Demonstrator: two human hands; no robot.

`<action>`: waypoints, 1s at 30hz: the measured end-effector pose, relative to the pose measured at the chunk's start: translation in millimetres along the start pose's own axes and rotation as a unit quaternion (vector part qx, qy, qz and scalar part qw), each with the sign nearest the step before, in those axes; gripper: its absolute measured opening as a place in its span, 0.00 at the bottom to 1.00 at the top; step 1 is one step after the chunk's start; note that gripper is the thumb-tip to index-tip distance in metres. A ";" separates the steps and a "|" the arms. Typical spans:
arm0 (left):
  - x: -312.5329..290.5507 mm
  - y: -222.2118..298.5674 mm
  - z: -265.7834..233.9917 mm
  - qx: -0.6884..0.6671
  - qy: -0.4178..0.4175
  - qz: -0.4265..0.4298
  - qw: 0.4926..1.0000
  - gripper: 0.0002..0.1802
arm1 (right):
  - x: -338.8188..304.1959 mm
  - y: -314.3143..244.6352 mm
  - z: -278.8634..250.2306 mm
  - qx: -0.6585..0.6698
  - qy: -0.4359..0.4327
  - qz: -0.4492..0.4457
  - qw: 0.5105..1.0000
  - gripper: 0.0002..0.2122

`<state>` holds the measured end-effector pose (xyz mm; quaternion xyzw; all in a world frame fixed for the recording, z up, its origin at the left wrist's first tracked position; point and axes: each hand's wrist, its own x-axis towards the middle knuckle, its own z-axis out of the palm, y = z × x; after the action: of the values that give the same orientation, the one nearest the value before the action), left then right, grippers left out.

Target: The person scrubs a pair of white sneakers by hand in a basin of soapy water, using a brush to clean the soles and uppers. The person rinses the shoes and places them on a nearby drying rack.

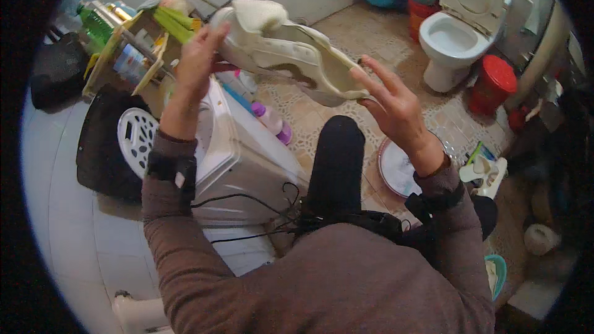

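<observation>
A cream-white shoe (281, 49) is held up in front of me, sole side turned away, its padded opening toward the upper left. My left hand (197, 65) grips its heel end from the left, fingers pressed against the side. My right hand (390, 102) touches the toe end with thumb and fingertips, the other fingers spread apart. Both forearms wear brown sleeves with dark wrist straps.
A white washing machine (238, 148) stands below the shoe, with a white laundry basket (135, 139) beside it. A shelf of bottles (127, 43) is at the left. A white toilet (461, 28), red bin (492, 83), pink basin (396, 170) and another white shoe (486, 173) lie to the right.
</observation>
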<state>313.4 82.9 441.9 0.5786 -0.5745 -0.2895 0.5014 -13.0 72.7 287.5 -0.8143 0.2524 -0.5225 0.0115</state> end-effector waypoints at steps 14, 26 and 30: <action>-45.2 7.5 -232.6 0.649 0.254 0.018 0.717 0.36 | -140.0 94.6 -54.8 -0.032 -0.155 0.238 0.958 0.10; -33.9 -189.3 -193.1 0.416 0.035 -0.266 0.869 0.28 | -178.1 101.2 -69.2 -0.031 -0.222 0.309 0.924 0.08; -20.9 -234.2 -193.8 0.416 -0.072 -0.363 0.830 0.27 | -187.6 100.2 -69.8 -0.031 -0.234 0.339 0.911 0.08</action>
<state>574.0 112.8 287.0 0.8769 -0.4238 -0.2251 0.0289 -174.1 81.7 132.2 -0.7785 0.5196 -0.2734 0.2216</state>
